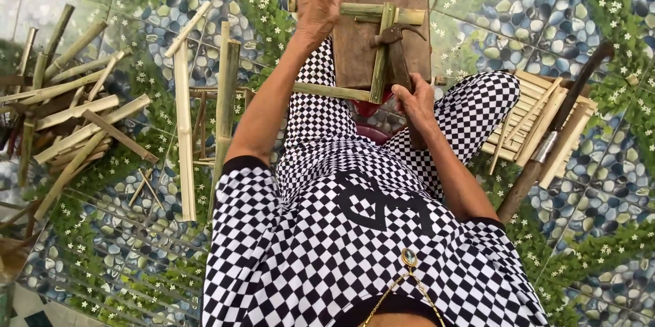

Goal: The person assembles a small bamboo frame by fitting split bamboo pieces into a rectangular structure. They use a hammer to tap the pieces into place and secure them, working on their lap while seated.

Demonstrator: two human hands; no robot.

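Head view | left hand (pixel 318 1) gripping bamboo frame (pixel 379 40) on wooden block (pixel 355 54) | right hand (pixel 413 102) closed around hammer (pixel 396 47) handle

The scene is lit brightly and evenly by soft daylight; only faint shadows are cast. Strong wide-angle bending is seen at the edges. Slight blur is shown in the corners.
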